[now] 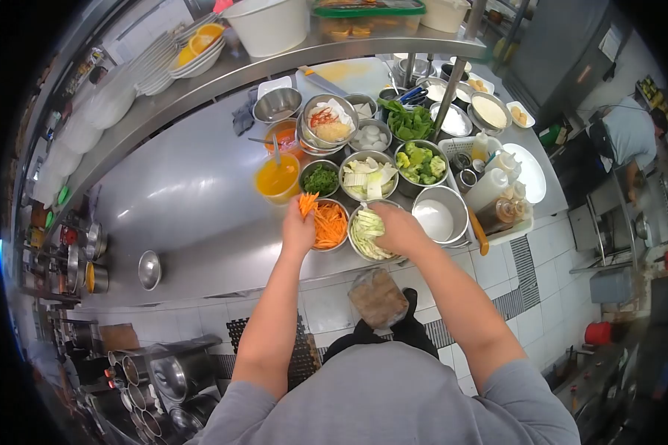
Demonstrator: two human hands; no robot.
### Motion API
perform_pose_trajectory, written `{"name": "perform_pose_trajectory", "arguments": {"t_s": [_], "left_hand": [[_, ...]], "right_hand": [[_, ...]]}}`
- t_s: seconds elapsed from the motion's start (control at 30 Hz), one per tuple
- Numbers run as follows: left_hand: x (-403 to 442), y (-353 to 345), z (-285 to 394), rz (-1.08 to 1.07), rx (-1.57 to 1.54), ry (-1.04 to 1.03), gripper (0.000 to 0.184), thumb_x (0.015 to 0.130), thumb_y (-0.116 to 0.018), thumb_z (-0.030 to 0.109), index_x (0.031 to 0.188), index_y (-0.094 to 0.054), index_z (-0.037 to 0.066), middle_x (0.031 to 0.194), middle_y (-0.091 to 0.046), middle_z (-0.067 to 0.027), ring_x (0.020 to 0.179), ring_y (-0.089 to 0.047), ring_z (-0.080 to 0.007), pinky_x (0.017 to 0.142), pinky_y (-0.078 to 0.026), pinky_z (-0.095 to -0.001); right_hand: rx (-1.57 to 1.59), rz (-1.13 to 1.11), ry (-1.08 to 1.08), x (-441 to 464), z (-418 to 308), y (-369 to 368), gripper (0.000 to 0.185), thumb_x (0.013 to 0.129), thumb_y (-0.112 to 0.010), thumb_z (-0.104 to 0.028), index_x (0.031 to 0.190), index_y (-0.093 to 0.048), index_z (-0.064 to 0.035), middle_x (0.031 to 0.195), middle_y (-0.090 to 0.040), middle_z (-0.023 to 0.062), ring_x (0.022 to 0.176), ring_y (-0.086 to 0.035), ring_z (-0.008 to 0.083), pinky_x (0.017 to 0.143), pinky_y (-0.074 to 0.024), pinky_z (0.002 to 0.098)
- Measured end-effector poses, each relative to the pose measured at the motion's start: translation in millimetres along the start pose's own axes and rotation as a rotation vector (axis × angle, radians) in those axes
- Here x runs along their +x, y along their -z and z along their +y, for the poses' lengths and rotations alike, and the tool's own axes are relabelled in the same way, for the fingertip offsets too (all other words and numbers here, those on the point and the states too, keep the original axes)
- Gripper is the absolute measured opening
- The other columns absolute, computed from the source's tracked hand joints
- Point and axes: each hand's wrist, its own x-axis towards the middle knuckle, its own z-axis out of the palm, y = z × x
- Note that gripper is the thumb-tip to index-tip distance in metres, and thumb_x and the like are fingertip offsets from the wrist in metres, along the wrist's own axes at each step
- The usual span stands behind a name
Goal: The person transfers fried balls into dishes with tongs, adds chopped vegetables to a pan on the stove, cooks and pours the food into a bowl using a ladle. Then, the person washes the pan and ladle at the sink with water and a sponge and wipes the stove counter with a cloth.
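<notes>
Across the middle of the frame, a steel counter (200, 193), bare over much of its left side. Above it, a steel shelf (356, 53) curving along the top, with a white tub (267, 30) and, farther left, stacked plates (154, 67). At right of centre, a white basket (513, 233) full of squeeze bottles (488, 188), just beside a white oval plate (528, 174). Left of the basket, a steel pot (436, 215) with a white inner bottom. Left of centre, a tub of orange liquid (280, 197). Lower left on the counter, lying apart from the rest, a small metal bowl (150, 270).

Clustered at centre, in bowls: cut cabbage (371, 178), broccoli (421, 163) to its right, chopped greens (320, 180) to its left. Nearest the lower counter edge, side by side, the carrot bowl (334, 249) and the bowl of pale green strips (367, 233).

At centre, left hand (298, 227) beside the carrot bowl, fingers pinched around a bunch of carrot strips (308, 203) raised at the rim. Right of centre, right hand (398, 227) over the pale green strips, fingertips reaching among them; cannot tell whether gripping any.
</notes>
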Motion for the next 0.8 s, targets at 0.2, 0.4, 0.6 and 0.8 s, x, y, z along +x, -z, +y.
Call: {"name": "perform_pose_trajectory", "arguments": {"t_s": [0.2,0.4,0.6,0.8], "left_hand": [[-0.2,-2.7,2.4,0.008,-0.061,-0.013,0.035,0.094,-0.057,0.005,0.129,-0.05,0.003,0.116,-0.066,-0.0213,0.109,-0.063,-0.0367,0.094,-0.048,-0.0418],[2.3,-2.5,3.3,-0.045,-0.068,0.019,0.035,0.095,-0.057,0.004,0.129,-0.05,0.002,0.116,-0.065,-0.0183,0.109,-0.063,-0.0306,0.095,-0.047,-0.0388],[10.9,0.5,-5.5,-0.075,-0.22,0.043,0.037,0.097,-0.055,0.002,0.133,-0.049,0.002,0.117,-0.065,-0.0116,0.106,-0.063,-0.0209,0.095,-0.048,-0.0344],[14.2,11.5,5.6,-0.073,-0.527,0.225,0.039,0.098,-0.053,-0.001,0.136,-0.048,0.002,0.116,-0.064,-0.0074,0.103,-0.062,-0.017,0.094,-0.049,-0.032]], "right_hand": [[0.074,-0.117,-0.214,6.1,-1.0,6.6,0.067,0.072,-0.074,-0.015,0.136,-0.055,-0.0104,0.123,-0.066,0.0183,0.114,-0.062,0.0369,0.097,-0.0505,0.0447],[-0.081,0.006,-0.054,3.8,1.2,-18.3,0.069,0.069,-0.076,-0.018,0.135,-0.057,-0.0093,0.114,-0.069,0.019,0.107,-0.065,0.0377,0.093,-0.0526,0.044],[0.229,0.0,-0.22,-3.5,-5.0,7.4,0.069,0.069,-0.077,-0.019,0.134,-0.057,-0.0065,0.114,-0.069,0.0226,0.106,-0.066,0.0377,0.091,-0.0533,0.0421],[0.363,0.157,-0.183,-9.9,0.2,1.3,0.07,0.066,-0.077,-0.017,0.131,-0.058,0.0012,0.112,-0.071,0.0192,0.102,-0.069,0.0285,0.091,-0.0526,0.0336]]}}
